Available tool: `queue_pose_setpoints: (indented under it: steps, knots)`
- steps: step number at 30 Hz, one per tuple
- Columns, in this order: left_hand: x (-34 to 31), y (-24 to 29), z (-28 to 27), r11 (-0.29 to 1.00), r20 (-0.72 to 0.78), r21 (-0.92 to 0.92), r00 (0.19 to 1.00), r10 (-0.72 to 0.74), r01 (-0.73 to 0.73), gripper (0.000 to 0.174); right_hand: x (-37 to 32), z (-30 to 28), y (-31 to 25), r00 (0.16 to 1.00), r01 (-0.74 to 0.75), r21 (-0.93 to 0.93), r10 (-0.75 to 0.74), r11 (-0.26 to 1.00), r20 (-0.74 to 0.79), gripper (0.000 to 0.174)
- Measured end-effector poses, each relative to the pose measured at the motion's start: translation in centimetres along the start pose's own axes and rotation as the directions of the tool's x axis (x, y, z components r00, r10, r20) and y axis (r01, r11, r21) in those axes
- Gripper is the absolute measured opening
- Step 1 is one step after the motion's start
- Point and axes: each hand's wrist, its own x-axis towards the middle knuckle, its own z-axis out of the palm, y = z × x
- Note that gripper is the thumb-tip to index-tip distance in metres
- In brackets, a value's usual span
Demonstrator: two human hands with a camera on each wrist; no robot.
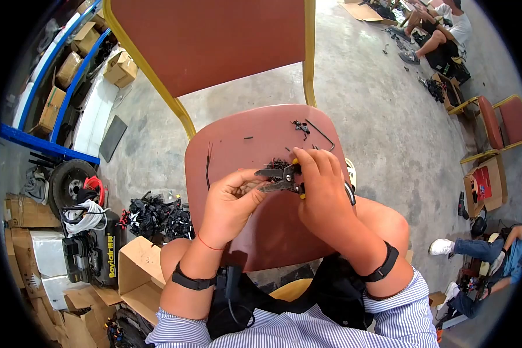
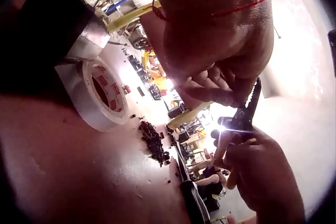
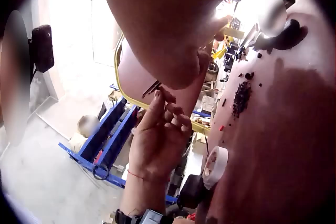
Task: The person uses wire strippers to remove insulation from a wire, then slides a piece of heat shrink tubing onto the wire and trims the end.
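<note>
My right hand (image 1: 325,185) grips a pair of wire strippers (image 1: 285,178) with dark jaws and yellow-and-black handles. The jaws stand apart and point left, above the red chair seat (image 1: 238,243). My left hand (image 1: 232,200) has its thumb and forefinger right at the jaw tips, the other fingers curled in; I cannot tell what small thing they hold. Under the tool is a pile of small black bits (image 1: 277,165). A white tape roll (image 2: 100,98) stands on the seat in the left wrist view, near the black pile (image 2: 154,142).
A hex key (image 1: 321,134) and small black parts (image 1: 301,129) lie toward the seat's back right. A dark wire (image 1: 208,167) with bared ends lies at its left edge. Boxes, a wheel (image 1: 71,184) and black bundles (image 1: 151,216) are on the floor left. Other people sit at right.
</note>
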Motion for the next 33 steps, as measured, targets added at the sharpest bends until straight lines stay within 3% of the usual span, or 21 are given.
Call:
queue_pose_setpoints:
  steps: [10, 13, 16, 22, 25, 33]
  knots:
    - [-0.2, 0.8, 0.0, 0.991, 0.034, 0.075, 0.993, -0.113, 0.110, 0.028, 0.0, 0.3, -0.2, 0.996, 0.054, -0.055, -0.057, 0.997, -0.064, 0.066]
    - [-0.1, 0.9, 0.1, 0.991, 0.042, 0.095, 0.994, -0.104, 0.099, 0.029, 0.1, 0.2, -0.5, 0.996, 0.046, -0.001, -0.046, 0.999, -0.072, 0.076]
    - [-0.1, 1.0, 0.2, 0.987, 0.041, 0.135, 0.995, -0.091, 0.084, 0.029, 0.0, 0.1, -0.4, 0.995, 0.070, -0.057, -0.074, 0.996, -0.068, 0.062]
    - [-0.1, 1.4, 0.6, 0.983, 0.009, 0.143, 0.993, -0.121, 0.119, 0.028, 0.0, 0.3, -0.3, 0.995, 0.060, -0.083, -0.066, 0.995, -0.072, 0.059]
    - [-0.1, 1.1, 0.5, 0.977, 0.008, 0.206, 0.999, -0.053, 0.050, 0.026, 0.0, 0.3, -0.4, 0.995, 0.060, -0.086, -0.066, 0.994, -0.077, 0.059]
    - [-0.3, 1.2, 0.5, 0.959, -0.025, 0.280, 0.999, -0.038, 0.043, 0.020, 0.0, 0.3, -0.4, 0.994, 0.057, -0.120, -0.067, 0.991, -0.081, 0.057]
